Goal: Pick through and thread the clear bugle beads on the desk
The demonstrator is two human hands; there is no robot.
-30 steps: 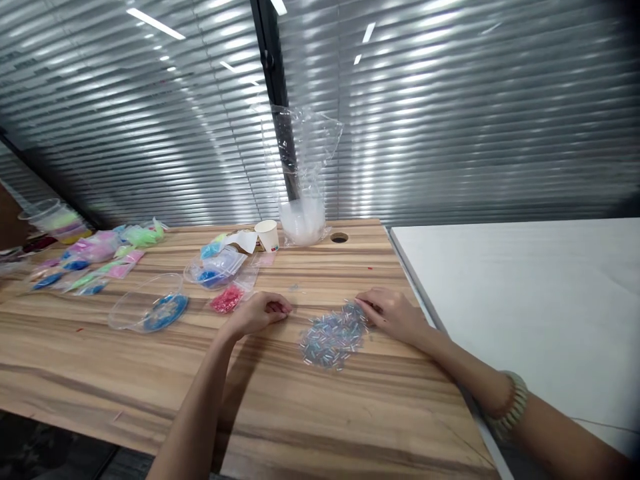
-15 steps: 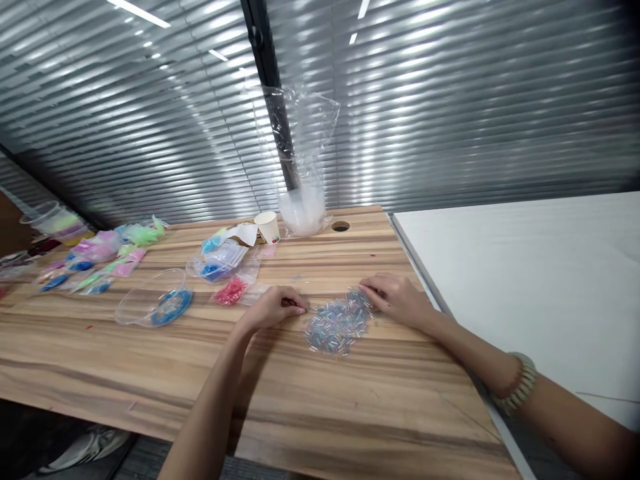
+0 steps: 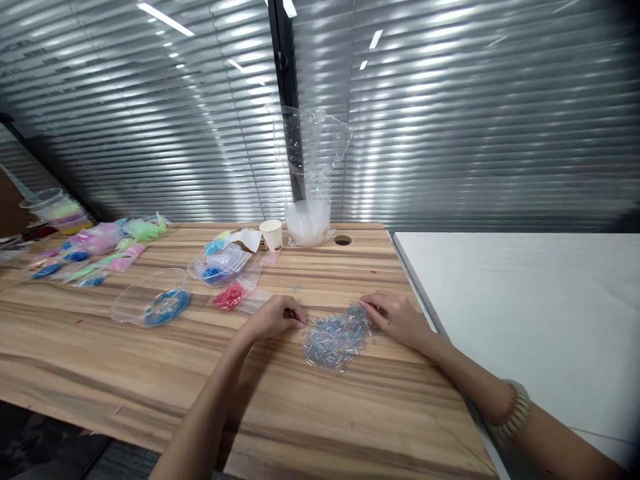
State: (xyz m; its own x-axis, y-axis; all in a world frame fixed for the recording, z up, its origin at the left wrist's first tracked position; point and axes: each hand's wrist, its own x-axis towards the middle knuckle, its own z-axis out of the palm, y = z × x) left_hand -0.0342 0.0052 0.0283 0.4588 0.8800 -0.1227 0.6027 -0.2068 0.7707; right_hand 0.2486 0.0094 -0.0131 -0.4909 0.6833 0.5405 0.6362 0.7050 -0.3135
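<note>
A loose pile of small clear, silvery-blue tube beads [image 3: 334, 341] lies on the wooden table [image 3: 320, 413]. At the pile's left edge is my left hand [image 3: 277, 317], thumb and fingers pinched together; whatever sits between the tips is too small to make out. My right hand [image 3: 397, 319] rests at the upper right edge, its thumb and index finger closed against the beads. What those fingertips hold, if anything, is hidden. A beaded bracelet [image 3: 515, 413] circles the right wrist.
Left of the pile lie a bag of red beads [image 3: 230, 296], a clear dish with blue beads [image 3: 167, 308] and several coloured bags [image 3: 100, 237]. A paper cup [image 3: 271, 235] and a plastic bag of bowls [image 3: 309, 220] stand behind. A white surface [image 3: 525, 300] adjoins the right.
The camera view has tilted, so the table and pile sit slightly lower in the picture. Both hands keep nearly the same places beside the beads.
</note>
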